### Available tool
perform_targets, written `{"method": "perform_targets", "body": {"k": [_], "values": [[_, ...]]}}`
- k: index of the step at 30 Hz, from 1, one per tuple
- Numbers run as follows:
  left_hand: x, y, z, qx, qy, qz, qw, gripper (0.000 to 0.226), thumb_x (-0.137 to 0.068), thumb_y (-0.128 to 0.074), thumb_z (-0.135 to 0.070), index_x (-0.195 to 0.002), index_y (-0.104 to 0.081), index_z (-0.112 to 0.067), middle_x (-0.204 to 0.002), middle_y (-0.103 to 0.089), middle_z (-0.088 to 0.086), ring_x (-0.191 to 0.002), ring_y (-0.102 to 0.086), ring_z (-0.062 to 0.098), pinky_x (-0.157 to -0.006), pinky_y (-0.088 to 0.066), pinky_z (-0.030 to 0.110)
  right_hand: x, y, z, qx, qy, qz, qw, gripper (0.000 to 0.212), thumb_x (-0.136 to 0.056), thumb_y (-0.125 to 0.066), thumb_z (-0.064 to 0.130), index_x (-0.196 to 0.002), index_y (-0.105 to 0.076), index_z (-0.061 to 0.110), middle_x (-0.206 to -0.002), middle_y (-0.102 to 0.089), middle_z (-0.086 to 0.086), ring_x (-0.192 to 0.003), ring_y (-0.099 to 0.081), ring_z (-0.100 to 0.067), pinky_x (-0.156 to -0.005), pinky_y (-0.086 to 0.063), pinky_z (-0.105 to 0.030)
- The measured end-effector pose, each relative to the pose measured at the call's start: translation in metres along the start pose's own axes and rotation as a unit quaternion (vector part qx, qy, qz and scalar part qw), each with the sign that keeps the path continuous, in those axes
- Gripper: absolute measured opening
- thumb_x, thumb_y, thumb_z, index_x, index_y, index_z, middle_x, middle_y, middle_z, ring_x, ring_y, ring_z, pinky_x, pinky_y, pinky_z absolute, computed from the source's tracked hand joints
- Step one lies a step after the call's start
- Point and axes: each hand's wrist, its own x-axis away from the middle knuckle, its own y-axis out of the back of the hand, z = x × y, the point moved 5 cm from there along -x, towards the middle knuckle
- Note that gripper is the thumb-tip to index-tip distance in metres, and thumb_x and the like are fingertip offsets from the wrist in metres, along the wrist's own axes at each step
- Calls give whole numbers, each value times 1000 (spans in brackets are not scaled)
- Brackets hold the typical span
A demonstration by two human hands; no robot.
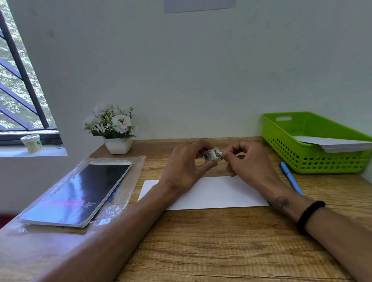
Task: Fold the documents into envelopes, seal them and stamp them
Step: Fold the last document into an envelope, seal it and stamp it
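A small white roll of printed stamps (pixel 212 155) hangs in the air between both hands, directly above the far long edge of the flat white paper envelope (pixel 214 193), whose long axis runs left to right on the wooden desk (pixel 209 248). The left hand (pixel 185 166) pinches the roll; the right hand (pixel 245 159) pinches its loose end (apparently peeling a stamp). One roll, one envelope here, more white paper in the one green plastic basket (pixel 315 141).

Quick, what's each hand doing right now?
Left hand: holds the stamp roll between thumb and fingers, above the envelope.
Right hand: fingers curled, pinching at the roll's end.
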Motion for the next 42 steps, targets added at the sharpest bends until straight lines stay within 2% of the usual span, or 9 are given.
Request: {"method": "perform_targets", "body": {"k": [7,13,18,21,25,30,35,38,42], "values": [[0,1,0,17,5,-6,1000,33,-88,-82,-35,-115,-68,-19,-103,-73,-8,-92,-68,6,-83,-59,31,1,0,1,-13,-13,-1,1000,7,-94,-70,17,-87,-70,14,-76,-73,-4,-59,-73,-19,-63,-64,-46],[0,1,0,24,9,-9,1000,35,-88,-82,-33,-117,-67,-19,-108,-73,-6,-96,-68,5,-85,-59,28,0,0,-1,-18,-28,-3,999,8,-97,-67,16,-90,-68,13,-77,-74,-6,-60,-74,-19,-62,-65,-44],[1,1,2,29,12,-9,999,37,-87,-83,-31,-118,-67,-18,-109,-73,-6,-96,-68,5,-85,-59,25,0,2,-2,-54,-46,11,997,6,-97,-67,12,-93,-69,8,-95,-72,-6,-63,-75,-21,-61,-64,-38],[2,2,1,30,10,-11,999,37,-88,-83,-31,-118,-66,-18,-110,-73,-6,-97,-67,5,-86,-58,23,-1,1,-5,-72,-62,8,995,6,-95,-68,11,-93,-71,7,-91,-75,-8,-64,-76,-22,-61,-64,-37],[2,2,-2,37,5,-12,999,38,-88,-83,-31,-120,-66,-19,-111,-73,-5,-98,-68,5,-87,-59,24,-2,3,-9,-128,-101,-21,986,6,-93,-69,7,-93,-72,1,-81,-77,-13,-61,-74,-19,-56,-61,-29],[2,1,-5,35,-9,-6,999,36,-89,-82,-32,-119,-66,-19,-109,-72,-6,-97,-68,6,-85,-59,25,-2,8,-12,-169,-115,-48,978,5,-87,-73,-1,-91,-72,-4,-78,-76,-19,-57,-70,-17,-54,-59,-27],[1,2,-6,46,-2,-16,999,37,-88,-83,-29,-119,-67,-17,-108,-73,-7,-96,-68,5,-85,-58,21,-4,8,-15,-218,-122,-61,966,17,-83,-78,-2,-97,-69,3,-79,-75,-16,-54,-67,-15,-52,-57,-27],[1,3,-5,60,10,-27,998,36,-87,-85,-28,-116,-67,-16,-105,-72,-10,-95,-68,3,-83,-56,15,-6,8,-16,-242,-133,-71,958,17,-82,-79,-2,-95,-70,5,-71,-74,-9,-53,-65,-14,-51,-57,-27],[1,2,-2,70,20,-27,997,37,-85,-87,-27,-112,-64,-16,-104,-72,-9,-96,-69,5,-83,-59,19,-8,8,-17,-275,-142,-79,948,14,-83,-78,-3,-89,-71,8,-68,-71,-7,-51,-62,-13,-51,-55,-26]]}}
